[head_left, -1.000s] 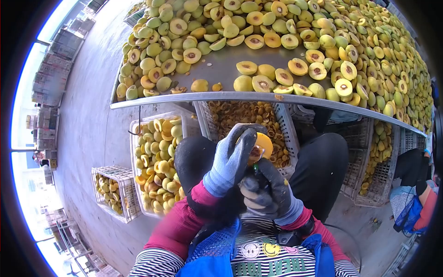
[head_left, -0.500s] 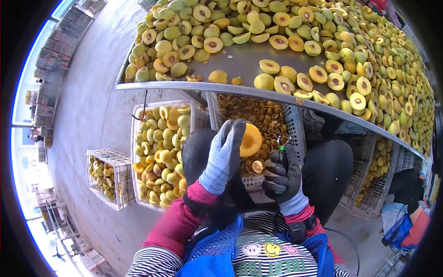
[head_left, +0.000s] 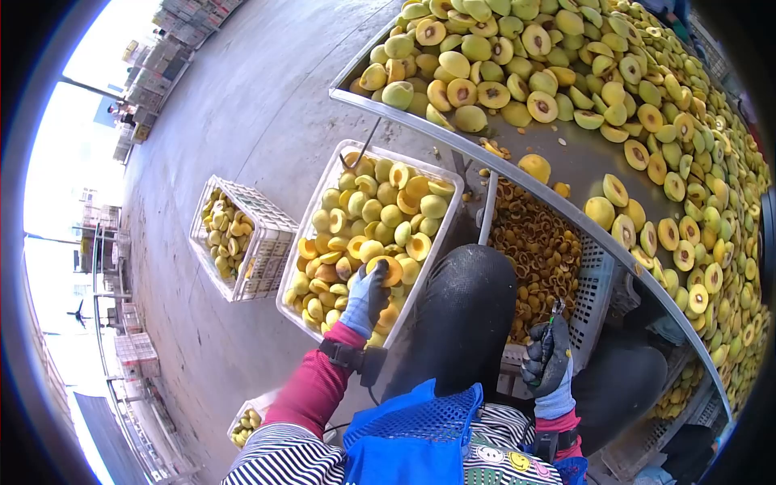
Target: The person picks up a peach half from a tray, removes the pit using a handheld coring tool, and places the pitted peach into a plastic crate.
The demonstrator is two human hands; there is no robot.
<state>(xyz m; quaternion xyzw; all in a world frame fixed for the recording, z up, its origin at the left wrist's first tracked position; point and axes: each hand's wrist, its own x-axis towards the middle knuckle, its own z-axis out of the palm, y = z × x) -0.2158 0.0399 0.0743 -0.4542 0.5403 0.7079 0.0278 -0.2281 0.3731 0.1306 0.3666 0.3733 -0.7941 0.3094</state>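
My left hand [head_left: 368,299], in a blue and black glove, is over the white crate of pitted fruit halves, fingers closed on a hollowed peach half [head_left: 392,271] with orange flesh. Other halves lie right below and around it in the crate [head_left: 288,301]. My right hand [head_left: 550,360], gloved the same way, is wrapped round a pitting tool [head_left: 557,309] whose metal tip points up and away from me. Beneath and beyond that tip stands a crate [head_left: 594,283] full of brown pits and scraps [head_left: 533,250].
A metal table [head_left: 558,145] heaped with halved, unpitted peaches [head_left: 630,89] spans the upper right; its raised edge [head_left: 485,153] runs above the crates. A smaller crate of halves [head_left: 263,250] stands on the floor at left. My knee [head_left: 469,299] is between the two nearer crates.
My left hand has moved left with the peach half, from over the pit crate to the crate of halves. My right hand keeps the tool. The view has turned left.
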